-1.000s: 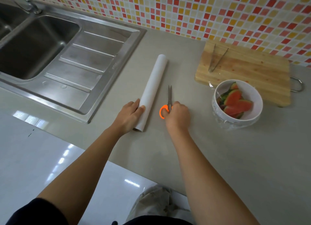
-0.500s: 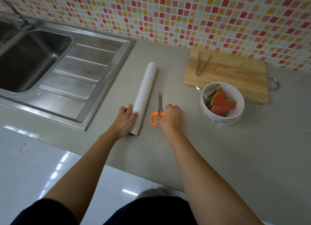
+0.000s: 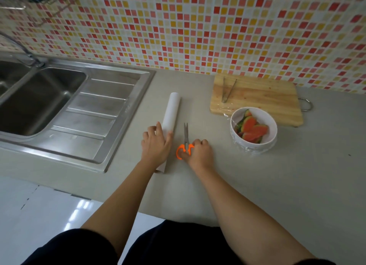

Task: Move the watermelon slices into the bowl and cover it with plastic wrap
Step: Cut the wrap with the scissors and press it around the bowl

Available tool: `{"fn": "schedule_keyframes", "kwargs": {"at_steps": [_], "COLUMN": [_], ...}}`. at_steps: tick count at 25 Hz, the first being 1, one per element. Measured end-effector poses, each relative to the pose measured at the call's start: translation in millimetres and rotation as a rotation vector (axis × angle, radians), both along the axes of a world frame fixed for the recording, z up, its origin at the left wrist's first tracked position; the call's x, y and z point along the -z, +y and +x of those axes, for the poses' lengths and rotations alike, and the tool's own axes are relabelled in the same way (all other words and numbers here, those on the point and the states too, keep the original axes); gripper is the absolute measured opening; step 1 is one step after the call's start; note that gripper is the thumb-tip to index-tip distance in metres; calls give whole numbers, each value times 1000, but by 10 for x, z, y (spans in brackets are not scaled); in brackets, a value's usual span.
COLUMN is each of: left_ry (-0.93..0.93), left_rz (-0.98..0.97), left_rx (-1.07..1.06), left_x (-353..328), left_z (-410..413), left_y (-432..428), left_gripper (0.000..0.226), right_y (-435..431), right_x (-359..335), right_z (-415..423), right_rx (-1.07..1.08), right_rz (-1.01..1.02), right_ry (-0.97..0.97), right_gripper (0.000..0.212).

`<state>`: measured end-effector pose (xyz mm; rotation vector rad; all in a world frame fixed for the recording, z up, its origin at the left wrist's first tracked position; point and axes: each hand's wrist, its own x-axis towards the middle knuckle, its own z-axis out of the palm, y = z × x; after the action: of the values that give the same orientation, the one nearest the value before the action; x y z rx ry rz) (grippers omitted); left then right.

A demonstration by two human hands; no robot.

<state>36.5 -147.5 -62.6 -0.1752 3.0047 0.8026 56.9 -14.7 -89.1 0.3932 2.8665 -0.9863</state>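
Little has shifted on the table (image 3: pixel 257 185) since a second ago: the wrap roll (image 3: pixel 172 114) remains under the flat, open left hand (image 3: pixel 155 144). Bowl (image 3: pixel 272 126) holds wrapped watermelon slices (image 3: pixel 252 130), open room around. Scissors (image 3: pixel 185 140) lie under the curled right hand (image 3: pixel 199 151)

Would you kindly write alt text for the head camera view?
A person's left hand rests on a plastic wrap roll while the right hand holds orange-handled scissors on a counter; nearby, a wrapped white bowl holds watermelon slices.
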Motion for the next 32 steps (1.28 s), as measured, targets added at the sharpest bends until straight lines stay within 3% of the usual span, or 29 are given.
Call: {"fn": "schedule_keyframes", "kwargs": {"at_steps": [4, 7, 12, 16, 18, 20, 23, 26, 32], "left_ry": [153, 210, 149, 119, -18, -304, -598, -596, -645], "left_rz": [14, 156, 348, 478, 584, 827, 1150, 1167, 1112], "left_rx": [85, 145, 185, 280, 249, 39, -175, -149, -53], "left_x": [-116, -218, -280, -127, 12, 118, 199, 173, 189], "left_z": [-114, -225, -478, -453, -371, -317, -262, -279, -488], "left_y": [46, 185, 681, 1059, 1252, 1448, 1702, 1810, 1681], "left_gripper": [56, 50, 45, 35, 29, 32, 48, 59, 68], "right_y": [-6, 34, 746, 1629, 2014, 2302, 2477, 2415, 2271], "right_x": [64, -13, -508, -629, -534, -394, -215, -227, -94], "right_z": [-62, -83, -411, -614, -629, -582, -480, -339, 266], "right_rx": [3, 21, 219, 365, 471, 560, 502, 387, 466], "right_rz": [8, -52, -40, 12, 24, -29, -298, -638, -913], "right_ry": [-19, -20, 461, 497, 462, 322, 9, -64, -178], "right_gripper": [41, 45, 29, 23, 26, 36, 60, 62, 72]}}
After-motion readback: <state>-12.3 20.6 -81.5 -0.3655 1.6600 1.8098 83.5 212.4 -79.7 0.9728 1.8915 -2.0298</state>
